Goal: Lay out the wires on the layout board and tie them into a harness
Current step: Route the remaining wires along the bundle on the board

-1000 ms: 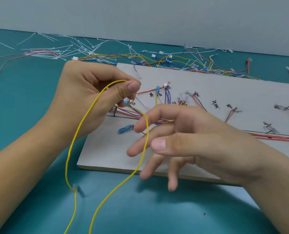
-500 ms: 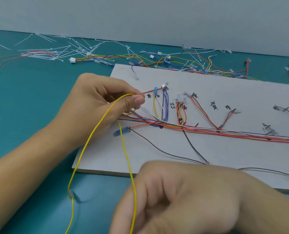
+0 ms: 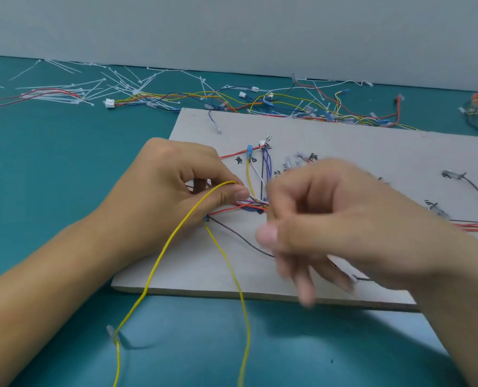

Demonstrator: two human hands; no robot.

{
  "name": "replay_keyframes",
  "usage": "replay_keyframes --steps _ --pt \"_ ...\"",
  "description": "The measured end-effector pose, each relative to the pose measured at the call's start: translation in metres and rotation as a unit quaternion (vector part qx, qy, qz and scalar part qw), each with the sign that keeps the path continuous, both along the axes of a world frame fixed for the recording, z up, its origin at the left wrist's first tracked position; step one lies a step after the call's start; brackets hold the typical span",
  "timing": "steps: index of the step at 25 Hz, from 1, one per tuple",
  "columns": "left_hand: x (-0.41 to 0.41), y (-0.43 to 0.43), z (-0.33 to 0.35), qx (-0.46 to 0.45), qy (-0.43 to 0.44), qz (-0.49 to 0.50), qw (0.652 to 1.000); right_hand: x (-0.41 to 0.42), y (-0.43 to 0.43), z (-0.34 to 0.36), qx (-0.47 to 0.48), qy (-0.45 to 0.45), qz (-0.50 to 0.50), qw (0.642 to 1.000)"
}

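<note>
Many routed wires (image 3: 249, 208) already lie on the layout board (image 3: 344, 141), but the left hand (image 3: 170, 191) pinches a yellow wire (image 3: 165, 247) above them, not yet laid or tied; the blurred right hand's (image 3: 344, 224) grip is unclear.

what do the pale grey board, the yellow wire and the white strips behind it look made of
Pale grey board: likely fibreboard or dense card, matte; its front edge shows an uncoated thickness.
Long thin yellow wire: smooth plastic insulation, presumably over metal; it bends in soft loops.
Thin white strips: smooth plastic, probably nylon cable ties, with small heads.
</note>
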State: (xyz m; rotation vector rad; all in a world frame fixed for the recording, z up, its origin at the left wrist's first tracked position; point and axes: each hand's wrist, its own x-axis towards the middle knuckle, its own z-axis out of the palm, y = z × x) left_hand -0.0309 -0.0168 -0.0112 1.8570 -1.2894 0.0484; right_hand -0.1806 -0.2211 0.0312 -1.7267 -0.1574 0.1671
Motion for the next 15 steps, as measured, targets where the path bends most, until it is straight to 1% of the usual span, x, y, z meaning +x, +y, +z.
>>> replay_keyframes --steps 1,2,3,4,5,6,7,8,9,10,11,13,15 --pt "-0.003 -0.002 0.001 0.006 -0.013 -0.001 1.0 0.011 0.018 0.0 -0.073 -0.037 -0.034 0.996" --pt "-0.004 -0.003 0.001 0.014 -0.021 0.003 1.0 0.014 0.034 -0.002 -0.119 -0.117 -0.071 0.983" --pt "-0.004 -0.003 0.001 0.023 -0.026 0.005 0.999 0.017 0.046 -0.011 -0.177 -0.16 -0.093 0.967" --pt "-0.002 -0.002 0.0 0.034 -0.031 0.003 0.999 0.017 0.05 -0.017 -0.247 -0.218 -0.087 0.94" --pt "-0.002 -0.001 0.001 0.047 -0.037 0.002 0.998 0.016 0.053 -0.018 -0.301 -0.241 -0.067 0.92" --pt "-0.004 -0.002 0.001 0.055 -0.038 0.0 0.998 0.016 0.055 -0.02 -0.338 -0.239 -0.058 0.908" --pt "-0.006 -0.003 0.004 0.059 -0.031 -0.004 0.998 0.02 0.06 -0.02 -0.342 -0.225 -0.06 0.911" --pt "-0.006 -0.003 0.005 0.056 -0.019 -0.011 0.998 0.021 0.062 -0.026 -0.352 -0.259 -0.083 0.896" --pt "-0.006 -0.002 0.008 0.052 -0.014 -0.017 0.998 0.022 0.061 -0.027 -0.345 -0.272 -0.115 0.891" --pt "-0.003 0.001 0.009 0.047 -0.012 -0.016 0.999 0.023 0.057 -0.028 -0.325 -0.273 -0.148 0.893" --pt "0.005 0.006 0.011 0.041 -0.016 0.002 0.999 0.023 0.051 -0.027 -0.295 -0.256 -0.178 0.903" --pt "0.027 0.021 0.014 0.03 -0.041 0.079 0.996 0.024 0.039 -0.022 -0.246 -0.212 -0.226 0.918" --pt "0.049 0.038 0.015 0.068 -0.026 0.141 0.987 0.027 0.024 -0.019 -0.207 -0.152 -0.265 0.929"
